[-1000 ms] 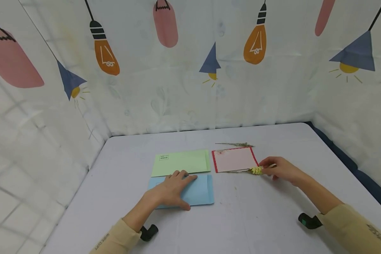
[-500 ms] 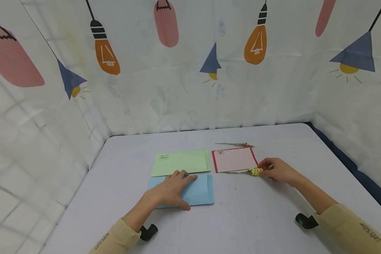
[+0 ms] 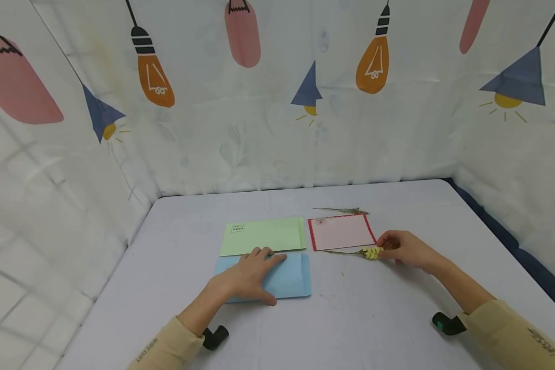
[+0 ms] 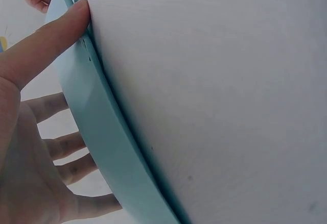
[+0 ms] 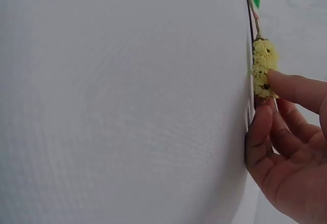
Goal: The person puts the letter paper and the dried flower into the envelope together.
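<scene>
My left hand (image 3: pixel 250 277) rests on a light blue envelope (image 3: pixel 289 280), its fingers spread across the paper. In the left wrist view the thumb lies over the edge of the blue envelope (image 4: pixel 97 112), with the other fingers stretched out over it. At the right, my right hand (image 3: pixel 407 250) pinches the head of a dried yellow flower (image 3: pixel 371 253) between thumb and fingers. The thin stem of this flower points left, along the near edge of a pale pink card (image 3: pixel 342 232) with a red border. Up close, the yellow blossom (image 5: pixel 264 66) shows above the right fingertips.
A light green envelope (image 3: pixel 268 235) lies just behind the blue one, left of the card. Beyond the card's far edge lies another dried sprig (image 3: pixel 351 210). The white-covered table (image 3: pixel 333 329) meets a printed curtain (image 3: pixel 268 144) at the back.
The right hand and the yellow flower have shifted slightly left over the last second. My left hand stays on the blue envelope.
</scene>
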`<state>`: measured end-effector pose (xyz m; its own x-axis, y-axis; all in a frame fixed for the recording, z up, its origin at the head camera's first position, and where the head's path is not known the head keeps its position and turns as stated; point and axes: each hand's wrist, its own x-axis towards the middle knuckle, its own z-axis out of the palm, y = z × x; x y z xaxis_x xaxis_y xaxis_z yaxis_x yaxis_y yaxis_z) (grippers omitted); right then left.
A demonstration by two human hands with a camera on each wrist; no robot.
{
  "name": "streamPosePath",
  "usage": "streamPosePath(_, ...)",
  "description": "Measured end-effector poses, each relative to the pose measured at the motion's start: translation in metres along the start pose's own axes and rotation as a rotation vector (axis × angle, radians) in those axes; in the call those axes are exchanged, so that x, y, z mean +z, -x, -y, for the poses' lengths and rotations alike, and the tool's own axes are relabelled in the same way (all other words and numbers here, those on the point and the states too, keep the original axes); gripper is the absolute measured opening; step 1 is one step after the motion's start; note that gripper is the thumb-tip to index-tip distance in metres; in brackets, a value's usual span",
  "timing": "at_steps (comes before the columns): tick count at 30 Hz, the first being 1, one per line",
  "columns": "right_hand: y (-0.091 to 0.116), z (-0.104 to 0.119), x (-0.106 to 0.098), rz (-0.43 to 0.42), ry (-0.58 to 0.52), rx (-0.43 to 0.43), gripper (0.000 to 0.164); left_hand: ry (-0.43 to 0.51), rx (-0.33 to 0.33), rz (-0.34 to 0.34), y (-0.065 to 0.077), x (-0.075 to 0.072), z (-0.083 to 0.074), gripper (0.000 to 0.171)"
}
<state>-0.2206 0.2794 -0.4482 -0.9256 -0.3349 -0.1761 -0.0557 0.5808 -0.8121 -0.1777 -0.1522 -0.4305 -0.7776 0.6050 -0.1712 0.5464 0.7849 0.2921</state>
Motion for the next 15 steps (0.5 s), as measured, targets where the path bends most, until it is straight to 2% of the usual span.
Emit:
streamPosePath(7,0.003,-0.005,-0.004,0.013,-0.076,0.011,0.030,0.005,0.000,0.000,0.000,0.002,0.002,0.098)
streamPosePath(15,0.008,-0.007,-0.011,0.005,-0.107,0.043,0.033,0.001,-0.001,0.000,0.000,0.000,0.000,0.097)
